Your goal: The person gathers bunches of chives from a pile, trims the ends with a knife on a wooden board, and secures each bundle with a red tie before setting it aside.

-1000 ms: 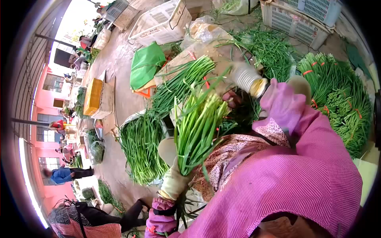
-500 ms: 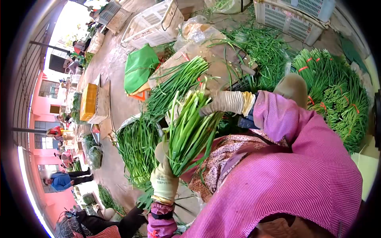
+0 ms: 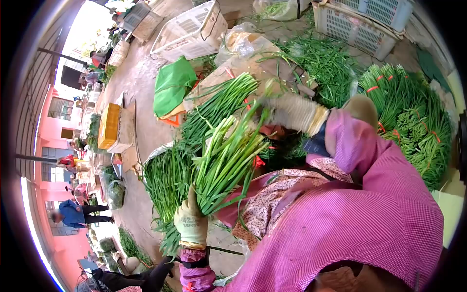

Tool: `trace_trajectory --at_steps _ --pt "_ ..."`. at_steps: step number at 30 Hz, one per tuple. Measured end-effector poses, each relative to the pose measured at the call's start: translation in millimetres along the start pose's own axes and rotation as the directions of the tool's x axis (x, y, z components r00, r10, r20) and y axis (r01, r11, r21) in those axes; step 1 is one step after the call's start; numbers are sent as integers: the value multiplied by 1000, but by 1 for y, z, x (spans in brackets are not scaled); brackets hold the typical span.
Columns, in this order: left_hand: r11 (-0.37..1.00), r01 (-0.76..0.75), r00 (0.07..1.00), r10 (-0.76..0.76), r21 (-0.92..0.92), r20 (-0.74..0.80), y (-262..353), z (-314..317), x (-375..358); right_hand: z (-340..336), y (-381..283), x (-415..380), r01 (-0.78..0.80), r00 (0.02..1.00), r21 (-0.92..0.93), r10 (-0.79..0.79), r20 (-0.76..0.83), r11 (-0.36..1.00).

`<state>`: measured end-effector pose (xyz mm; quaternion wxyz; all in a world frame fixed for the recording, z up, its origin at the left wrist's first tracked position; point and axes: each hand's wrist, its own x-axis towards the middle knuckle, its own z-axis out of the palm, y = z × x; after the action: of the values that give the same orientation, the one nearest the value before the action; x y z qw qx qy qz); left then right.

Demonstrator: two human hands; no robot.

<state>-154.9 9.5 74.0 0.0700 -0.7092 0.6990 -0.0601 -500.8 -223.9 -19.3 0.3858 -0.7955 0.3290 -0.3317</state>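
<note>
My left hand (image 3: 191,221), in a pale work glove, is closed around the leafy lower end of a loose bunch of garlic chives (image 3: 227,158). Its pale stalks fan out up and to the right. At their upper ends is my gloved right hand (image 3: 287,111), its fingers smeared by motion. A few green blades show beside those fingers, but whether they are gripped cannot be made out. Behind the bunch, more chives (image 3: 233,92) lie on a board (image 3: 272,73). Another pile of chives (image 3: 168,180) sits to the left of the bunch.
Chive bundles with red ties (image 3: 408,112) are stacked at right. Loose green trimmings (image 3: 321,63) cover the floor beyond the board. White plastic crates (image 3: 189,34) stand at the back. A green bag (image 3: 172,82) and a yellow box (image 3: 109,125) are at left. Other people are farther off.
My right hand has come off the bunch's stalks and moved up and right. My left hand has shifted slightly left and down, and the bunch's stalks are spread more loosely.
</note>
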Motion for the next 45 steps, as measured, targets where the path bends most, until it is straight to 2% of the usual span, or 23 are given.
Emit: trace_trajectory --at_steps 1,3,5,6,8,9,10,11,15,19,22,23,24,26,27,31,32,33,34,35,38,40,45 --pt "999 24 999 -23 38 -44 -5 4 -3 -3 40 4 192 957 152 -150 -247 970" --pt "999 9 994 -3 53 -110 -16 10 -8 -67 9 -1 -187 867 844 488 -100 503" --pt "991 1 989 19 135 -147 -21 11 -12 -119 28 -2 -611 751 226 646 -135 758" --pt "987 -1 986 28 162 -165 -20 9 -11 -123 6 1 -611 753 224 645 -131 759" --pt "983 -5 980 41 183 -193 -20 11 -9 -113 -46 0 -492 778 -768 604 -175 411" --pt "980 -5 973 50 198 -224 -18 13 -5 -89 -28 -12 -394 918 -628 318 -236 672" --pt "981 -27 968 73 191 -240 -15 10 -1 -73 -63 -7 -405 906 -455 414 -86 793" --pt "980 -34 970 79 194 -230 -13 10 1 -47 -69 -7 -171 980 -407 196 19 897" --pt "968 -79 966 133 239 -219 0 7 14 47 -94 -3 177 963 -524 -257 -83 833" --pt "953 -132 929 215 273 -302 -3 6 15 64 -89 -3 60 995 -194 -74 -63 979" --pt "943 -138 897 248 303 -366 -14 4 13 31 -76 0 -33 999 -694 22 -24 719" --pt "937 -130 887 256 323 -385 -18 5 11 15 -50 -4 47 980 -675 -166 -112 736" --pt "930 -134 875 273 342 -400 -24 5 8 -13 -60 -4 -65 997 -788 9 -75 612" --pt "942 -148 898 256 302 -359 -32 2 3 -35 -17 -8 -374 924 -469 275 -267 800" --pt "941 -160 888 269 299 -374 -32 1 3 -45 -10 -3 -400 917 -293 377 -132 869" --pt "899 -231 905 339 372 -257 -26 -11 15 -15 -45 2 38 951 -59 -18 309 998" --pt "890 -286 849 407 355 -336 -26 -11 19 22 -45 14 -237 951 553 75 298 799" --pt "882 -316 881 410 350 -237 -21 -22 22 57 -43 25 -432 901 878 142 410 207" --pt "895 -341 881 411 287 -234 -14 -33 25 57 -34 28 -303 876 533 11 482 789" --pt "874 -357 816 464 331 -346 -15 -30 28 56 -26 32 58 827 -13 -41 561 998" --pt "847 -398 763 518 352 -385 -10 -40 33 39 -85 34 -546 682 340 171 711 766" --pt "846 -399 758 522 354 -391 -15 -42 33 46 -74 29 -562 759 635 25 650 530" --pt "837 -403 756 532 371 -381 -18 -40 32 45 -53 20 -633 738 672 38 674 384"
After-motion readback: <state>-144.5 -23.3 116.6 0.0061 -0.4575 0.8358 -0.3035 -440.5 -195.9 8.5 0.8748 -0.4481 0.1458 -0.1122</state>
